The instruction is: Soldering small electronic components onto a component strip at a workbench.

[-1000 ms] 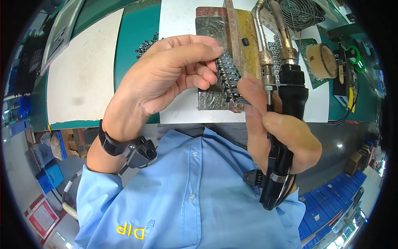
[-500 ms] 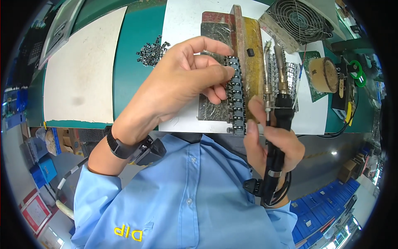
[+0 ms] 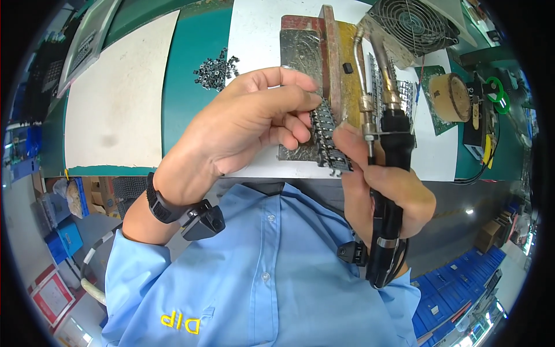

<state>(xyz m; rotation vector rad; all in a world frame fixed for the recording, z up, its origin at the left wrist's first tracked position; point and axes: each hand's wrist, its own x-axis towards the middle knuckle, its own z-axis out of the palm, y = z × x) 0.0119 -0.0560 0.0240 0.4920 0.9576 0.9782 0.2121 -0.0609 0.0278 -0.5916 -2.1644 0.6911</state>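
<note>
My left hand (image 3: 248,118) pinches the far end of a dark strip of small electronic parts (image 3: 325,136) between thumb and fingers. The strip is tilted, held over a worn block with a raised wooden rail (image 3: 330,55). My right hand (image 3: 407,194) is wrapped round the black handle of a soldering iron (image 3: 395,139), its metal tip pointing away from me. A thin metal tube (image 3: 364,95) runs alongside the iron. The right thumb and forefinger are close to the strip's near end; whether they touch it I cannot tell.
A pile of small black parts (image 3: 217,70) lies on the green mat to the left, beside a pale board (image 3: 118,98). A small black block (image 3: 347,68) rests by the rail. On the right are more strips (image 3: 406,95), a fan (image 3: 413,26) and a tan roll (image 3: 450,99).
The strip has tilted, and its near end has come away from me, turning its face. My right hand has moved slightly away from me with the soldering iron. The left still grips the strip.
</note>
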